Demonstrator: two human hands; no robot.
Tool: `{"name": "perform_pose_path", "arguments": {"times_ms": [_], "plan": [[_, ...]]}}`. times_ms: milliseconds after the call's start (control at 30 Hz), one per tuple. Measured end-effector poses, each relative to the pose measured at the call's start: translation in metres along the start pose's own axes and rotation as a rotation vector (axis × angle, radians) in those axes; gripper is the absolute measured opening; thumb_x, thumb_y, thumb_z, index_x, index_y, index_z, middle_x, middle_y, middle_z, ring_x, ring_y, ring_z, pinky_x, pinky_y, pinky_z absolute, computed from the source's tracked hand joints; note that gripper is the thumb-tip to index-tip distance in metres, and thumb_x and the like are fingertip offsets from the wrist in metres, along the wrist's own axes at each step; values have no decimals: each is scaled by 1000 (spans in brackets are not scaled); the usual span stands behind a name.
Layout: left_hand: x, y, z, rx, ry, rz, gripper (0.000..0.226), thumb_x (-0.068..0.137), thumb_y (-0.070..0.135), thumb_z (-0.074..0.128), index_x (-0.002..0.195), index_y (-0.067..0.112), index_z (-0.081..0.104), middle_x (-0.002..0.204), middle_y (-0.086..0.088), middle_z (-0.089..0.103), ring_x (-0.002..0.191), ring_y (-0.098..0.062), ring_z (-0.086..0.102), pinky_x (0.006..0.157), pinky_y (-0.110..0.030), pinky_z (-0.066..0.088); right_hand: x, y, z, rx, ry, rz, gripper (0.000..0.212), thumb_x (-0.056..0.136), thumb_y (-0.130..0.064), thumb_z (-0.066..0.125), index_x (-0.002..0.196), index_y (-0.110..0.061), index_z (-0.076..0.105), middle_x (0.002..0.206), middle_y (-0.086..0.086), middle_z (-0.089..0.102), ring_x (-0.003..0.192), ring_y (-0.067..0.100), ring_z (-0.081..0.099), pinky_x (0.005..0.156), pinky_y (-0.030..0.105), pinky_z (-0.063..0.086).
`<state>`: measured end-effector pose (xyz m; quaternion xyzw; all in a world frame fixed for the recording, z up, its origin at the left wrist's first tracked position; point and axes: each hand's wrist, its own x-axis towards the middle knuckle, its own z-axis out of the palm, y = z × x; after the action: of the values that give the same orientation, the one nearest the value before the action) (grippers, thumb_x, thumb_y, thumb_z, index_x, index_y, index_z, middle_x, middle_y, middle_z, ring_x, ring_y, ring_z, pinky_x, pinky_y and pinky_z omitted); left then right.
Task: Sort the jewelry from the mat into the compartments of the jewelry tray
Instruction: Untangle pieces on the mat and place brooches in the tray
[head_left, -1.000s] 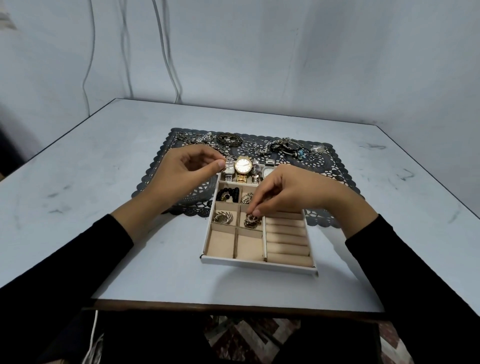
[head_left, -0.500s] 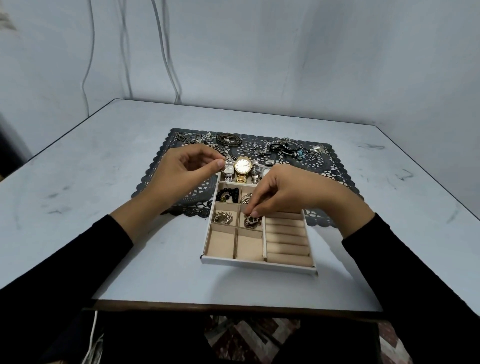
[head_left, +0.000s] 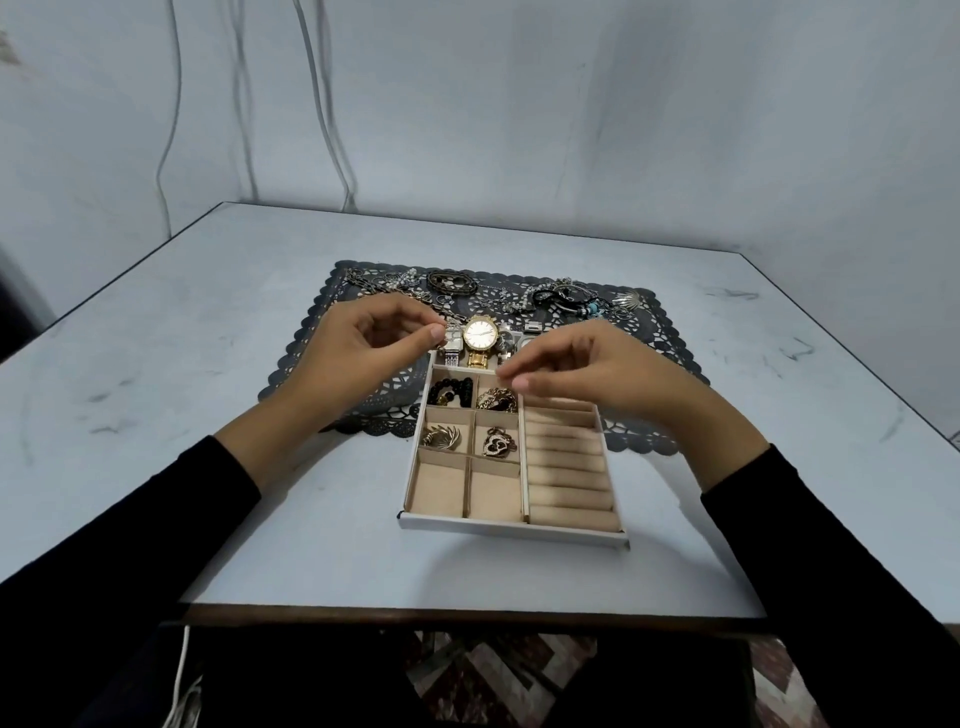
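- The table (head_left: 260, 493) carries everything. The dark lace mat (head_left: 660, 338) lies toward its far side.
- The jewelry tray (head_left: 509, 527) sits on the near edge of the mat. Its two nearest square compartments are bare, and the ring rolls (head_left: 569, 467) on the right are empty.
- The left hand (head_left: 374, 348) hovers at the tray's far left corner, thumb and forefinger tips together. I cannot tell whether they pinch something small.
- The right hand (head_left: 597, 374) hangs over the far part of the tray with fingers loosely curled. Nothing shows between them.
- A loose tangle of bracelets (head_left: 566, 299) and an oval brooch (head_left: 452, 280) wait along the mat's far edge.
- A gold watch (head_left: 480, 335) and a silver watch (head_left: 451, 340) lie in the tray's far strip. They are likely the heaviest pieces, with stiff cases, and are best lifted by the case.
- A black bead bracelet (head_left: 451, 391) and a gold chain piece (head_left: 496, 400) fill the next row.
- A fan brooch (head_left: 441, 436) and a heart pendant (head_left: 498, 442) each have a middle cell.
- The remaining chains look light, limp, slick and prone to snagging. The safest hold is probably a fingertip pinch on a clasp or solid charm, lifting straight up.
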<state>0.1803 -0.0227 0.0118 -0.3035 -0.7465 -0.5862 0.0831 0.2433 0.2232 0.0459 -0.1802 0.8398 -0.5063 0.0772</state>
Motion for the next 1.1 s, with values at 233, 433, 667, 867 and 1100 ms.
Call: {"name": "perform_pose_path", "arguments": {"times_ms": [233, 433, 667, 867, 1100], "plan": [[-1, 2, 1, -12, -19, 5, 9, 84, 21, 72, 93, 22, 73, 88, 0, 74, 83, -14, 68, 78, -21, 56, -12, 26, -10, 51, 552, 21, 17, 91, -15, 62, 105, -15, 71, 98, 2, 73, 91, 14, 68, 82, 25, 55], [-2, 7, 5, 4, -41, 0, 8, 84, 19, 71, 91, 21, 72, 82, 10, 73, 78, -4, 66, 72, -13, 52, -24, 52, -14, -288, 691, 91, 17, 92, -20, 59, 107, -21, 68, 99, -8, 69, 89, 3, 62, 76, 7, 46], [-4, 9, 7, -12, -70, -28, 11, 81, 20, 71, 92, 17, 72, 82, 8, 73, 79, -6, 68, 75, -15, 53, -29, 77, -8, -654, 544, 117, 25, 90, -18, 58, 114, -13, 63, 108, 2, 65, 100, 16, 57, 80, 17, 35], [-5, 9, 6, -3, -103, -49, 11, 82, 17, 71, 93, 14, 73, 83, 5, 73, 80, -7, 68, 75, -14, 53, -27, 84, -4, -755, 542, 116, 24, 90, -18, 57, 111, -8, 63, 109, 7, 63, 101, 22, 56, 80, 19, 36], [-6, 9, 4, 20, -182, -47, 10, 82, 15, 71, 92, 14, 72, 86, 3, 74, 80, -7, 69, 75, -15, 53, -31, 81, -3, -730, 535, 154, 30, 92, -19, 56, 120, -8, 60, 120, 7, 61, 113, 22, 54, 90, 18, 33]]}}
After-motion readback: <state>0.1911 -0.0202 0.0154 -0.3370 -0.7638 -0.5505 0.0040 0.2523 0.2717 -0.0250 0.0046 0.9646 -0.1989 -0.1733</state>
